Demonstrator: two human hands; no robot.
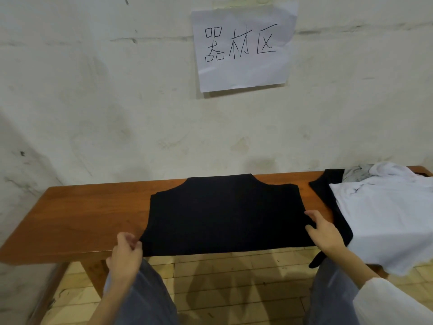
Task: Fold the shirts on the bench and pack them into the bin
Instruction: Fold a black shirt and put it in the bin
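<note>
A black shirt (225,214) lies flat on the wooden bench (89,214), partly folded, its neck end toward the wall. My left hand (126,252) pinches the shirt's near left corner at the bench's front edge. My right hand (324,233) rests on the shirt's near right edge, fingers spread and fairly straight. A pile of shirts sits on the bench's right end: a white one (386,219) on top, a black one (325,195) under it, a grey one (356,173) behind. No bin is in view.
The bench stands against a stained white wall with a paper sign (243,48) taped above. My knees in grey trousers (150,296) are just in front of the bench. Pale tiled floor (234,277) shows beneath.
</note>
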